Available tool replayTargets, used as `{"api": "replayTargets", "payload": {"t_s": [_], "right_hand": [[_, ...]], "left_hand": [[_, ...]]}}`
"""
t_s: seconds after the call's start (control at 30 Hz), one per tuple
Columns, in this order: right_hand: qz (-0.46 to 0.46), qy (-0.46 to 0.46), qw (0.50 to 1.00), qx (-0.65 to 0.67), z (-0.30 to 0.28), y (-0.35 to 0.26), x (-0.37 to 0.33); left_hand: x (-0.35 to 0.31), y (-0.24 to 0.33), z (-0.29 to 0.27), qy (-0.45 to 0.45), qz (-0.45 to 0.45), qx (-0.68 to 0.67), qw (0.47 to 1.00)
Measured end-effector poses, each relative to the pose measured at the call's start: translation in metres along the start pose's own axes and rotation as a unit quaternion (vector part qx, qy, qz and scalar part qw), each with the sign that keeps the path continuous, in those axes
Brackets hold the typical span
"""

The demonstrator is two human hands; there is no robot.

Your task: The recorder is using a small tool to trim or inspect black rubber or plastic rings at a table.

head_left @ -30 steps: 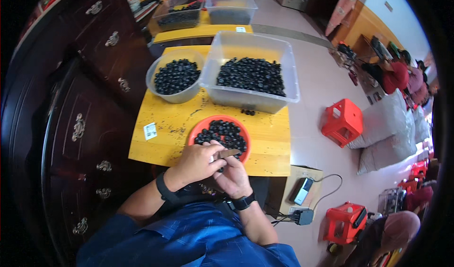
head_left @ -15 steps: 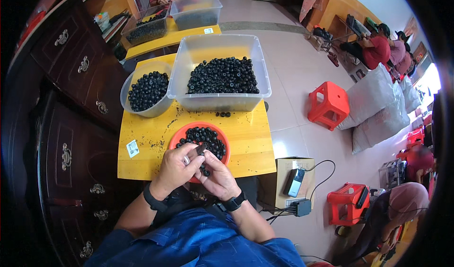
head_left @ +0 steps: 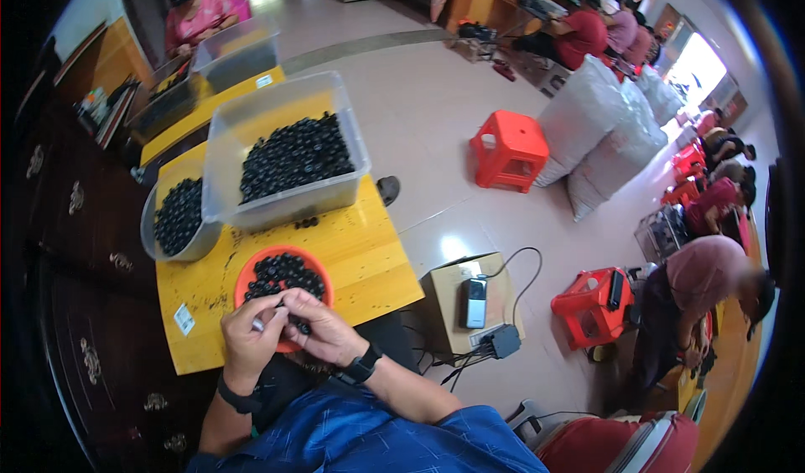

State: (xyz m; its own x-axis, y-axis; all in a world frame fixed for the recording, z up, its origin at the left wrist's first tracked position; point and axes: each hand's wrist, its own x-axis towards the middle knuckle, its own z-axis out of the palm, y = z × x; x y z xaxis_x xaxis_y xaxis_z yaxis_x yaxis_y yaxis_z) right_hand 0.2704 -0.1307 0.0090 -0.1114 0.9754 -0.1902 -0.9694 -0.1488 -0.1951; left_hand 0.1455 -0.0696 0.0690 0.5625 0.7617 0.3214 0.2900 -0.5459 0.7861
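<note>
Both my hands are together over the near edge of an orange bowl (head_left: 328,282), which holds small black ring-shaped parts (head_left: 287,272). My left hand (head_left: 250,339) is closed in a pinch; a dark flat piece, like a small blade, barely shows at its fingertips, and something silvery lies against its fingers. Fingers curled, my right hand (head_left: 327,332) is closed around black ring-shaped parts (head_left: 302,327), with one or more visible below the thumb. The fingertips of both hands meet, and what lies between them is mostly hidden.
On the yellow table (head_left: 360,263) stand a large clear bin (head_left: 293,208) and a round clear tub (head_left: 214,242), both with black parts. Dark drawers (head_left: 80,305) flank the left. Rightward are a cardboard box (head_left: 449,305) with cables, red stools (head_left: 511,150), white sacks (head_left: 587,112) and seated people.
My view has swung to the right, so the table and bowl sit further left. My hands stay together at the bowl; the dark flat piece, plain before, is now mostly covered.
</note>
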Motion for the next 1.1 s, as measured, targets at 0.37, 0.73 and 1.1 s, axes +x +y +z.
{"api": "replayTargets", "payload": {"t_s": [0.37, 0.73, 1.1], "right_hand": [[-0.002, -0.057, 0.998, 0.019, -0.007, -0.008, 0.001], [0.016, -0.081, 0.997, -0.003, -0.012, -0.009, 0.004], [0.01, -0.019, 0.996, 0.086, -0.004, -0.037, 0.003]], "left_hand": [[0.005, -0.006, 0.013, 0.01, -0.076, -0.186, 0.98], [0.006, -0.008, 0.001, -0.021, -0.229, -0.327, 0.917], [0.007, -0.015, -0.005, -0.063, -0.141, -0.207, 0.966]]}}
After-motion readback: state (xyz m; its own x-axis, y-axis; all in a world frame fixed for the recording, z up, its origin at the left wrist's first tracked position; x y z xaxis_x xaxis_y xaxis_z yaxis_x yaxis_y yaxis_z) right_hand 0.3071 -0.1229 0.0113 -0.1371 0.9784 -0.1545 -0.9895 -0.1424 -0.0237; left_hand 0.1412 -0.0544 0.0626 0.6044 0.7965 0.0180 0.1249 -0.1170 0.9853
